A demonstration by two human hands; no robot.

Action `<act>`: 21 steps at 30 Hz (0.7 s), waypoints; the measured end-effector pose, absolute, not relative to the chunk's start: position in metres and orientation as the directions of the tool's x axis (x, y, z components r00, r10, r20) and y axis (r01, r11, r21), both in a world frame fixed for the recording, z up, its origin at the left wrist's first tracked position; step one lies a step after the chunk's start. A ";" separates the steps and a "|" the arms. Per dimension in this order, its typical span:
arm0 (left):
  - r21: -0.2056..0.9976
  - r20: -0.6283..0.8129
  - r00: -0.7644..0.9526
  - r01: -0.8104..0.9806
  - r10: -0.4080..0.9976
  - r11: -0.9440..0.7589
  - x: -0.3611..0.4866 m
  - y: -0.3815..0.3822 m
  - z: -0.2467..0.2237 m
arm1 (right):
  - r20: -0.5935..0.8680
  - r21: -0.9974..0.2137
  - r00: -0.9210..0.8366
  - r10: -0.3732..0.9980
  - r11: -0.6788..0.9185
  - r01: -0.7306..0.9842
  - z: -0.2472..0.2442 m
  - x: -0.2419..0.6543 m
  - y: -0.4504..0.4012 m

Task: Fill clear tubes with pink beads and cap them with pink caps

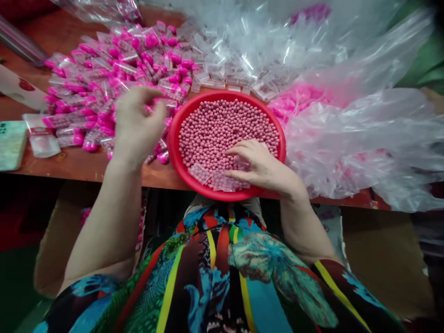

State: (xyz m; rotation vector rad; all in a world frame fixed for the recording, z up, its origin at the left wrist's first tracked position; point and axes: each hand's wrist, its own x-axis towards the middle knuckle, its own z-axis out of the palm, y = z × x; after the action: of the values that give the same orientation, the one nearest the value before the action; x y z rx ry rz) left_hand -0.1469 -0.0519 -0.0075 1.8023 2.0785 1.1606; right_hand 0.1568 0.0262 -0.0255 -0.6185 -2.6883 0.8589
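My left hand (138, 122) is over the right part of a pile of small clear tubes with bright pink caps (93, 88), many filled with pink beads. Its fingers curve toward the thumb with a gap between them, and pink caps show through. I see nothing held there. Inside a red basin (172, 150) of round pink beads (215, 125), my right hand (262, 164) reaches in from the right, fingers apart. Under and beside its thumb, small clear empty tubes (222, 180) lie on the beads at the near rim. Its fingertips touch or hover just above them; which one, I cannot tell.
Beyond the basin spreads a heap of empty clear tubes (243, 60). Plastic bags (364, 138) and loose pink caps (305, 99) lie on the right. A phone (12, 145) and a small pouch (42, 136) rest at the table's left edge. Cardboard boxes (385, 259) stand below.
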 end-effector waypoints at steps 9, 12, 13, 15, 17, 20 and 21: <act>0.594 -0.092 0.115 0.803 0.989 -0.038 -0.086 -0.081 -0.011 | 0.139 -0.576 -0.834 0.534 0.729 0.370 -0.042 0.123 0.000; 0.853 0.027 -0.115 0.520 0.993 0.037 -0.084 -0.066 -0.009 | 0.169 -0.763 -0.774 0.610 0.579 0.290 -0.044 0.109 0.002; 0.927 0.038 -0.193 0.373 0.981 0.038 -0.081 -0.061 -0.009 | 0.174 -0.848 -0.717 0.675 0.472 0.240 -0.046 0.107 0.006; 0.997 -0.025 -0.257 0.066 0.966 0.043 -0.074 -0.054 -0.010 | 0.111 -0.977 -0.619 0.777 0.200 0.076 -0.049 0.106 0.014; 0.982 -0.150 -0.144 -0.137 0.978 0.130 -0.068 -0.049 -0.012 | 0.008 -0.996 -0.615 0.789 -0.047 -0.073 -0.052 0.109 0.022; 0.939 -0.265 0.020 -0.222 0.964 0.263 -0.065 -0.042 -0.014 | -0.026 -0.978 -0.656 0.754 -0.157 -0.141 -0.052 0.115 0.028; 0.934 -0.269 0.033 -0.234 0.963 0.269 -0.066 -0.038 -0.014 | -0.002 -0.983 -0.651 0.759 -0.120 -0.136 -0.050 0.117 0.029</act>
State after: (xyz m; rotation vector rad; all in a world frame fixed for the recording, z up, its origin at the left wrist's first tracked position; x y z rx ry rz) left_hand -0.0659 -0.0383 -0.0138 0.8374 1.1509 1.1094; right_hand 0.1165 0.0294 -0.0505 -0.7037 -1.5266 1.8364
